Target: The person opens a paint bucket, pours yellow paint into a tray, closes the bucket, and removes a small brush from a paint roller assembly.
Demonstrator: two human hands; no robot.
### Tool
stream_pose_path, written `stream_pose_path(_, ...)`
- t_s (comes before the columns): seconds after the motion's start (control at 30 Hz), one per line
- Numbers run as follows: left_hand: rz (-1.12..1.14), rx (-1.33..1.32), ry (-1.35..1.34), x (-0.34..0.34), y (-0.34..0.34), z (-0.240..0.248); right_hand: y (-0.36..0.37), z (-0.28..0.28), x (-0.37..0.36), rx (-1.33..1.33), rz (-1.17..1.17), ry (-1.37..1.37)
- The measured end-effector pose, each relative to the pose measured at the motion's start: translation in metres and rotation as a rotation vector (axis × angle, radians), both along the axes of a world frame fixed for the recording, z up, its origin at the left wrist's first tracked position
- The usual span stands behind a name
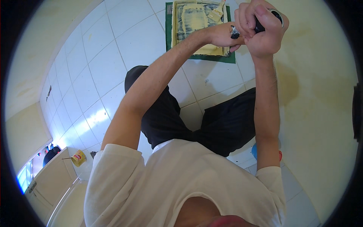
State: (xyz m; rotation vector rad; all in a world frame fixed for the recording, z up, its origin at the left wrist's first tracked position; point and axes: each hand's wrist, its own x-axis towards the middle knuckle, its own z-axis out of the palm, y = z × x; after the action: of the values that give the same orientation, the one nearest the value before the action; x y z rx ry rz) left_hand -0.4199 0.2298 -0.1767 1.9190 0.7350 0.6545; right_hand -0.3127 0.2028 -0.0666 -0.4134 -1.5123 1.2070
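Observation:
My right hand [269, 32] is closed in a fist around a black handle [260, 27] with a rounded end. My left hand [223, 34] reaches across from the left and meets the right hand. Its fingers are mostly hidden behind the right one. Beside my left wrist shows a small black and silvery piece [234, 32]; whether it belongs to the handle I cannot tell. Below and left of the hands lies a paint tray [173, 28] smeared with cream paint. A flat paintbrush [216, 14] coated in cream rests in the tray's far right corner.
Under the tray lies a green sheet [168, 22] on white floor tiles [134, 38]. Close on my right stands a cream wall [314, 102] with darker patches. A yellow container [78, 158] with a stick stands by a door [53, 174] at the left. A blue object [254, 151] sits behind my right arm.

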Motion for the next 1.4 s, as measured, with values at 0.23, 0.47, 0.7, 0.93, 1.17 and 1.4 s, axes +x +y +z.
stream_pose_path(0.23, 0.088, 0.082, -0.066, 0.001, 0.001, -0.002, 0.005, -0.003, 0.002, 0.08, 0.069, 0.021)
stream_pose_path(0.47, 0.043, 0.111, 0.016, 0.002, -0.012, 0.011, -0.006, 0.002, 0.007, 0.101, -0.002, -0.075)
stream_pose_path(0.7, 0.042, 0.116, -0.029, -0.002, -0.025, 0.016, -0.019, 0.013, 0.003, 0.012, 0.041, -0.121)
stream_pose_path(0.93, 0.05, 0.125, 0.062, -0.009, -0.035, 0.038, -0.032, 0.023, 0.005, 0.056, 0.16, 0.002)
stream_pose_path(1.17, 0.091, 0.135, 0.226, -0.028, -0.013, 0.008, -0.05, 0.006, -0.006, 0.255, 0.17, -0.055)
stream_pose_path(1.4, 0.049, 0.13, 0.075, -0.061, -0.01, -0.018, -0.041, -0.026, -0.027, 0.427, 0.292, -0.165)
